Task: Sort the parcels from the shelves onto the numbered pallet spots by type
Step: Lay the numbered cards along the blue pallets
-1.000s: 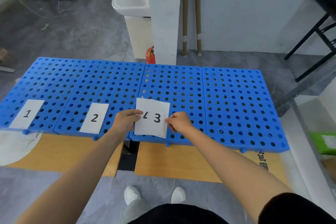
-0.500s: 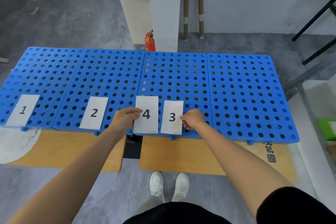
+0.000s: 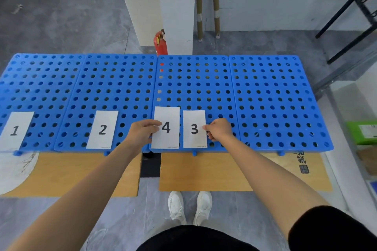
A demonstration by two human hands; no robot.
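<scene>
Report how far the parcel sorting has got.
Done: card 1 and card 2 lie on the first two blue pallets. In hand: the left hand pinches card 4, the right hand pinches card 3, both over the third pallet. Left: place those cards; no parcel sits on any pallet yet.

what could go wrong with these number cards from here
Card 4, in the left hand, sits left of card 3, in the right hand, both over the third pallet; laid so, spots would read 1, 2, 4, 3. Cards near the front edge might slip off.
</scene>
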